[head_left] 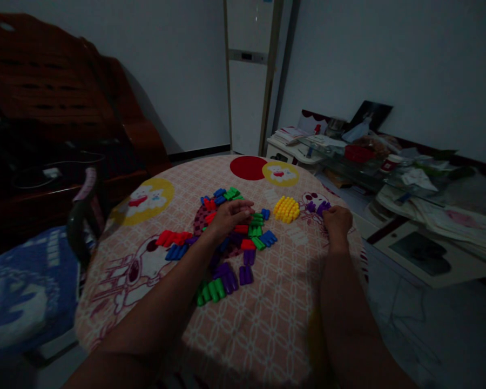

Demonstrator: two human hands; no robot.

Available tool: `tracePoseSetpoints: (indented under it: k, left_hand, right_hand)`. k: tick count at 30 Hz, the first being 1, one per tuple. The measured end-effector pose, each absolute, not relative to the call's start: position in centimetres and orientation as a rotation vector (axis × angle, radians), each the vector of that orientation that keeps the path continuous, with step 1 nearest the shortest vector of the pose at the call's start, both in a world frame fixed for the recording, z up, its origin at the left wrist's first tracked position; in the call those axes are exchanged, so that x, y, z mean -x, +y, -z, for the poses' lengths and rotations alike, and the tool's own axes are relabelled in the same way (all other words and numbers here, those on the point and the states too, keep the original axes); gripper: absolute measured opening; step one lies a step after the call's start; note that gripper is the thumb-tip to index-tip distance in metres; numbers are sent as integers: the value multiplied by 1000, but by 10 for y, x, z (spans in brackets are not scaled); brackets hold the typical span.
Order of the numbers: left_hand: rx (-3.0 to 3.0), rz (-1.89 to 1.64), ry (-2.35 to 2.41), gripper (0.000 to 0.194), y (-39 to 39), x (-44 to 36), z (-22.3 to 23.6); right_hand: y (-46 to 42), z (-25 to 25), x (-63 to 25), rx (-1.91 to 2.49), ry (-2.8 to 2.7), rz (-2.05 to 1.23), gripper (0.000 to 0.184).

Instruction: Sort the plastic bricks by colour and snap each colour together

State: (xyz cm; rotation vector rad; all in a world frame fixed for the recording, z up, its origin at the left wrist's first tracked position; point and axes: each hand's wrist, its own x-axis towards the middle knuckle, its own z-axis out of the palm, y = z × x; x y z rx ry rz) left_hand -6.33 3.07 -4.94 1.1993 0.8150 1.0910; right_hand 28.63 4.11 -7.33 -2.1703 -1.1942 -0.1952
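Observation:
My left hand point(231, 219) reaches over the middle of a spread of coloured plastic toy pieces, its fingers stretched out and the palm down. It hides part of the pieces below. Green pieces point(257, 221) lie by its fingertips. At the right side of the table, my right hand point(338, 220) is closed, its fingertips on a purple toy piece point(323, 208). Another purple piece point(311, 206) lies just left of that one. Between my hands sits a tight cluster of yellow pieces point(287, 209).
The round table has a patterned pink cloth point(283, 319). Red pieces point(172, 237) and a green group point(210, 292) lie at the spread's left and near edges. A chair point(81, 216) stands left; a cluttered glass-topped cabinet point(348, 162) stands right.

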Motion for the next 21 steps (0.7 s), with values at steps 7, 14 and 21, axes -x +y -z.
tracePoseSetpoints:
  k: [7, 14, 21]
  left_hand:
    - [-1221, -1088, 822, 49, 30, 62, 49]
    - [-1245, -1068, 826, 50, 29, 62, 49]
    - [-1256, -1059, 843, 51, 29, 62, 50]
  right_hand:
    - [45, 75, -286, 2139, -1139, 250, 23]
    - [44, 77, -284, 2096, -1064, 235, 16]
    - [46, 68, -267, 2043, -1236, 202, 24]
